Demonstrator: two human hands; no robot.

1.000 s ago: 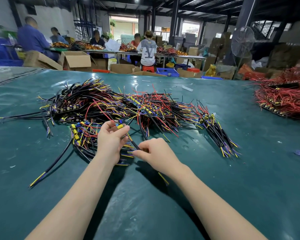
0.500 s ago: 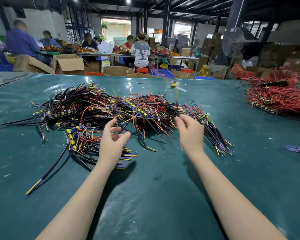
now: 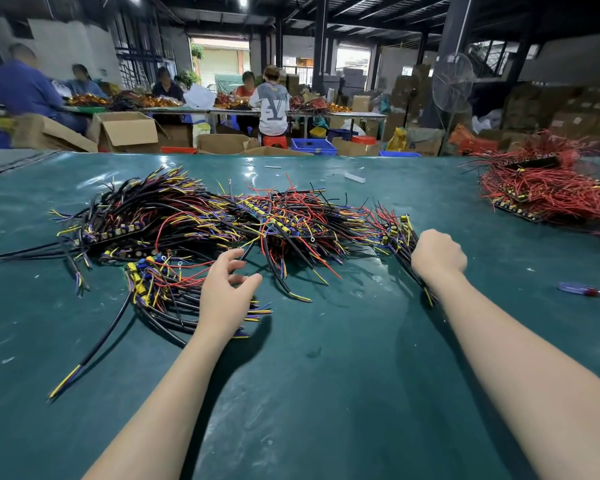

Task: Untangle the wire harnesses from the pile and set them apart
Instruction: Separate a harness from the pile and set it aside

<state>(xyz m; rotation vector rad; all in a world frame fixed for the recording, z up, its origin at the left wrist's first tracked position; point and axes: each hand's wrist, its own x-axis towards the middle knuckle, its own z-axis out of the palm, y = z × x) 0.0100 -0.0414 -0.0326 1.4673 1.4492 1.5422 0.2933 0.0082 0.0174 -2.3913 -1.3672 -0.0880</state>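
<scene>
The left hand point(image 3: 227, 292) is hovering released, fingers spread, at the near edge of the pile point(image 3: 222, 220), its fingertips just beside the end of a loose black wire point(image 3: 245, 252). The right hand point(image 3: 437, 258) is sitting clenched on the bundle point(image 3: 397, 233) at the pile's right end. Its fingers are hidden behind the knuckles, so I cannot tell whether it is gripping the bundle or only pressing it onto the surface point(image 3: 326, 375). This is looking like the setting-apart step, with the bundle lying just clear of the tangle while most of the pile is waiting unsorted. The next move is probably calling for the right hand to let go and the left to pinch that wire, drawing it out slowly so crossing strands are not dragging neighbours along.
</scene>
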